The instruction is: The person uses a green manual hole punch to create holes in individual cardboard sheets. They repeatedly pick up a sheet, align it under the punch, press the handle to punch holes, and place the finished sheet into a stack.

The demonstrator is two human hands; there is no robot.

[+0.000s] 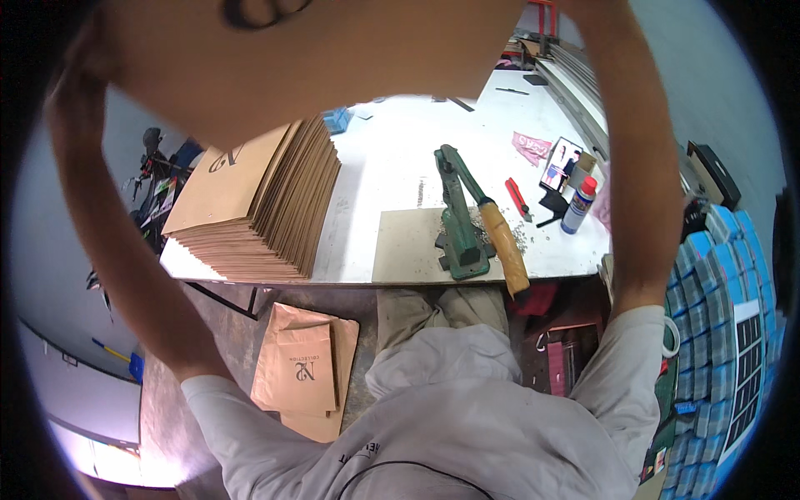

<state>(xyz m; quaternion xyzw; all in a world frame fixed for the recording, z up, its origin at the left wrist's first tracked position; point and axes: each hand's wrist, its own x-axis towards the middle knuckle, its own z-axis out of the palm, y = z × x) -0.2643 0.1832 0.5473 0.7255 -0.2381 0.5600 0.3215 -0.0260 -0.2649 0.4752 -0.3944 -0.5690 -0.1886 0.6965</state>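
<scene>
Two bare forearms, left (137, 250) and right (637, 167), stretch up and outward from pale sleeves (621, 358), raised to either side of a white counter (383, 158). Of the hands, the left hand (79, 79) grasps the left edge of a flat brown kraft-paper piece (325, 67); it is blurred and dim. The right hand (583, 5) is mostly cut off by the upper edge, so I cannot tell whether it grips anything.

The kraft-paper piece is held up across the top, blocking the far left of the counter. Its visible part stretches widest from left to right, its lower edge rising slightly rightward and one corner pointing down toward a tall stack of brown kraft pieces (229, 187). Its upper side is out of frame, so its true long axis is uncertain. Right of the stack is a green lever tool (460, 229).
</scene>
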